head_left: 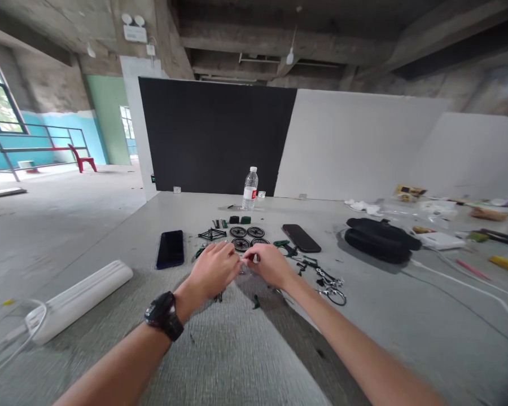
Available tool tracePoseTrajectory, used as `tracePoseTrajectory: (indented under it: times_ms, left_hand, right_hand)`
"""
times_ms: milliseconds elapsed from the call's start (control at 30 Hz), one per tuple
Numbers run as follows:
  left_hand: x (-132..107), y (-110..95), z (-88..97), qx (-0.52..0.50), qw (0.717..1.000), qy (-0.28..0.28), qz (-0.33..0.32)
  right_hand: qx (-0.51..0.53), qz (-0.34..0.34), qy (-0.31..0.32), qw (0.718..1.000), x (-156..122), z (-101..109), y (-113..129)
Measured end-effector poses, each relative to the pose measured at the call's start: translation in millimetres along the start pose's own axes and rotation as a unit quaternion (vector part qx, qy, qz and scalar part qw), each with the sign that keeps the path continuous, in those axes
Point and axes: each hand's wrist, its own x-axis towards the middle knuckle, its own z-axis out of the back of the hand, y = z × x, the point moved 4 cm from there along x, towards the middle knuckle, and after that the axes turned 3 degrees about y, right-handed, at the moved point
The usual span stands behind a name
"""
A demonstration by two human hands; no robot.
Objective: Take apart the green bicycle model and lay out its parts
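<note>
My left hand [218, 266] and my right hand [267, 264] meet over the middle of the table, fingertips pinched close together. Between them is something small and clear or shiny that I cannot make out. Just beyond my fingers lie several small black spoked wheels [238, 232]. A dark model bike frame [212, 234] rests past my left hand. To the right of my right hand are dark green and black parts [308, 261] and a silvery ring-shaped piece [336, 296]. One small dark green part [256, 302] lies on the near side of my hands.
A phone [170, 249] lies at left, another phone [301, 238] at right. Farther back stands a water bottle [250, 189]. A white power strip [82, 299] with cables is at near left. A black case [379, 239] and a white cable [469, 282] lie at right.
</note>
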Motion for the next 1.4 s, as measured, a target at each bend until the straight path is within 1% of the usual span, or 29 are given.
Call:
tracePoseTrajectory:
  times_ms: [167,333,433,533,633,833,1067,1400]
  left_hand:
    - [0,3,-2.0,0.006,1.0,0.005,0.004]
    - [-1,3,-3.0,0.002,1.0,0.012,0.003]
    - [-1,5,-3.9,-0.002,1.0,0.017,0.001]
    - [-1,6,-6.0,-0.003,1.0,0.024,-0.001]
    - [-2,7,-8.0,-0.002,0.999,0.032,-0.005]
    - [-3,5,-8.7,0.005,0.999,0.046,-0.024]
    - [-3,4,-11.2,0.007,0.998,0.052,-0.033]
    - [-4,3,-12.5,0.011,0.998,0.061,-0.026]
  right_hand:
    - [0.01,-0.021,-0.015,1.0,-3,-6,-6]
    - [0.03,-0.034,-0.013,0.999,-4,-8,-7]
    - [0.033,-0.039,-0.017,0.999,-4,-4,-9]
    - [0.027,-0.03,-0.026,0.999,-7,3,-10]
    - [0.031,-0.028,-0.014,0.999,-12,6,-11]
    - [0.027,-0.038,0.018,0.999,-16,-4,-8]
    - [-0.003,-0.049,0.009,0.999,-13,-8,-7]
    - [0.006,-0.052,0.007,0.999,-12,-12,-12]
